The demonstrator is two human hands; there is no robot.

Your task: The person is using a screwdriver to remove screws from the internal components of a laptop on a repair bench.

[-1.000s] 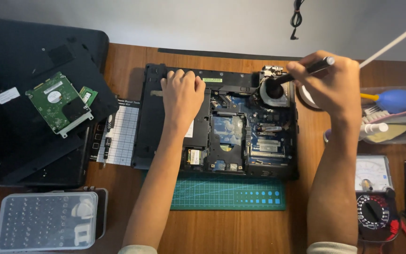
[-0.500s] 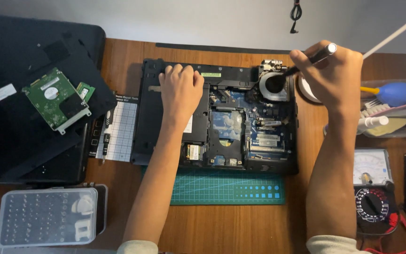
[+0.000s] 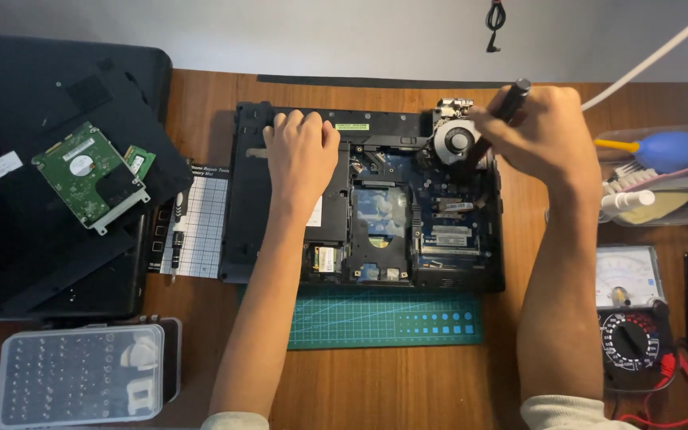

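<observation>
Resting flat on opened laptop (image 3: 376,199) left hand (image 3: 300,151), right hand (image 3: 539,135) clamped on screwdriver (image 3: 503,111), wooden desk (image 3: 408,382)

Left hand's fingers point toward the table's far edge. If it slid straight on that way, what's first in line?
The left hand lies flat on the opened laptop, fingertips at its rear edge. Beyond that comes bare wooden table, then the wall. Nothing else shows in line.

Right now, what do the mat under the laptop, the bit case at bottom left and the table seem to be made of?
The mat looks like matte green rubber or vinyl, printed with a pale grid. The bit case looks like clear, slightly frosted plastic, since rows of bits show through its lid. The table looks like brown wood or a wood-look laminate with faint grain; which one cannot be told.
</observation>
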